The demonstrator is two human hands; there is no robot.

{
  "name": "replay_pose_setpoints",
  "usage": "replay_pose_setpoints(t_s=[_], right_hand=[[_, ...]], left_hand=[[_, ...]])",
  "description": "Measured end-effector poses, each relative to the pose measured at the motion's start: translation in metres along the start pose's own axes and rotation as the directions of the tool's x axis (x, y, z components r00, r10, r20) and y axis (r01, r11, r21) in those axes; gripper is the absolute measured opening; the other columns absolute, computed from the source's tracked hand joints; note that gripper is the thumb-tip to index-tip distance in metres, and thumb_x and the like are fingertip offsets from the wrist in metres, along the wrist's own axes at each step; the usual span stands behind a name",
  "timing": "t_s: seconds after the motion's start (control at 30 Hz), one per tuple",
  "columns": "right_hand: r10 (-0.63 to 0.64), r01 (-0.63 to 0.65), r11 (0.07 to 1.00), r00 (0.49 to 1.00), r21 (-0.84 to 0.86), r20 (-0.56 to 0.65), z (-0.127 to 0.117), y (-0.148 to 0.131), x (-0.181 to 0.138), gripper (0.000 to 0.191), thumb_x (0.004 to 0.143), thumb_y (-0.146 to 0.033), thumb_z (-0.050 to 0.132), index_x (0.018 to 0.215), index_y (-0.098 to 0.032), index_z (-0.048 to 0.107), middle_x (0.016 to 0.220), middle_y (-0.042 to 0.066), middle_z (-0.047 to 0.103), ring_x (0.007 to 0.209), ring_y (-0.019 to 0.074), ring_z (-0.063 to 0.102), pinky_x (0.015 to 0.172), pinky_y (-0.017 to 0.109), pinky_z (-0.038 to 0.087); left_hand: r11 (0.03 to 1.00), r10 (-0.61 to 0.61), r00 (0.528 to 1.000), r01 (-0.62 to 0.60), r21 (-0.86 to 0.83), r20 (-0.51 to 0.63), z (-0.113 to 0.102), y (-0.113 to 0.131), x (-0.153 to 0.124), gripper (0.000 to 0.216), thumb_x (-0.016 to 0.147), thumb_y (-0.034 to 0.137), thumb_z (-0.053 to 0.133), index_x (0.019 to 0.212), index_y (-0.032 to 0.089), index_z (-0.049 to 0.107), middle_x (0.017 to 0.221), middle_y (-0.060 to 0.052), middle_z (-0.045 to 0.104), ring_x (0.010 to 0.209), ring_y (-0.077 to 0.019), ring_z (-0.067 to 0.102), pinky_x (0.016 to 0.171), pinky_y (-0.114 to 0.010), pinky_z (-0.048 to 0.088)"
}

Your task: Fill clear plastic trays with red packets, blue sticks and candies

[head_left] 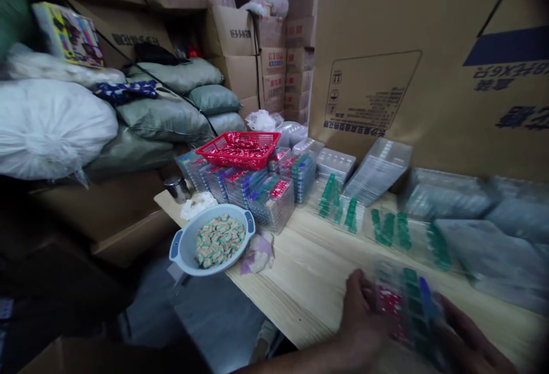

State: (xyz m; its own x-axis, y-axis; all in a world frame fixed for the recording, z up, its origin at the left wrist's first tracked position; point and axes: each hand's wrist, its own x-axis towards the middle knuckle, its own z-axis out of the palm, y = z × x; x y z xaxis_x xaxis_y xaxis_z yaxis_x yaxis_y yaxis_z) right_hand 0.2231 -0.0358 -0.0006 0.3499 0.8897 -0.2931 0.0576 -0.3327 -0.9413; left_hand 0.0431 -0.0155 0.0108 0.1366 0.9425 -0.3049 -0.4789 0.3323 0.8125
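My left hand [359, 312] grips the left side of a clear plastic compartment tray [380, 271] at the lower right. On its right side, my right hand [465, 337] closes around it, blurred by motion. The tray holds red-and-white speckled packets [390, 305], a row of green pieces [414, 294] and something blue along the right. Just behind the hands, clear trays with green pieces [403, 231] lie on the wooden table [309, 265]. Part of the held tray's near end is hidden by my hands.
Stacks of filled trays [272, 205] bear a red basket [261, 159] of red packets. A light blue basin [178, 248] of striped candy-like pieces overhangs the table's left edge, beside a crumpled cloth [259, 253]. Stacked clear trays [380, 171] and a large carton [429, 76] stand behind.
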Motion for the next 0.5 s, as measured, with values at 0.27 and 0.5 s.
replay_pose_setpoints(t_s=[0.27, 0.5], right_hand=[[-0.142, 0.187, 0.980, 0.893, -0.065, 0.427, 0.079, -0.093, 0.015, 0.099, 0.071, -0.061, 0.077, 0.154, -0.025, 0.037, 0.145, 0.019, 0.054, 0.128, 0.0383, 0.057, 0.102, 0.050, 0.052], [-0.118, 0.454, 0.863, 0.609, -0.223, 0.784, 0.117, -0.142, 0.030, 0.098, 0.063, -0.059, 0.083, 0.150, -0.026, 0.049, 0.145, 0.015, 0.056, 0.140, 0.0373, 0.044, 0.120, 0.054, 0.027]], left_hand=[[0.995, -0.015, 0.989, 0.028, -0.094, 0.145, -0.066, 0.095, 0.020, 0.056, 0.042, 0.016, 0.086, 0.095, 0.012, 0.069, 0.089, -0.005, 0.072, 0.081, -0.0179, 0.065, 0.080, -0.029, 0.049], [0.950, -0.132, 0.889, -0.013, 0.311, 0.439, -0.118, 0.109, 0.031, 0.132, 0.035, 0.011, 0.094, 0.152, 0.023, 0.034, 0.085, 0.001, 0.071, 0.068, -0.0160, 0.063, 0.066, -0.029, 0.051]])
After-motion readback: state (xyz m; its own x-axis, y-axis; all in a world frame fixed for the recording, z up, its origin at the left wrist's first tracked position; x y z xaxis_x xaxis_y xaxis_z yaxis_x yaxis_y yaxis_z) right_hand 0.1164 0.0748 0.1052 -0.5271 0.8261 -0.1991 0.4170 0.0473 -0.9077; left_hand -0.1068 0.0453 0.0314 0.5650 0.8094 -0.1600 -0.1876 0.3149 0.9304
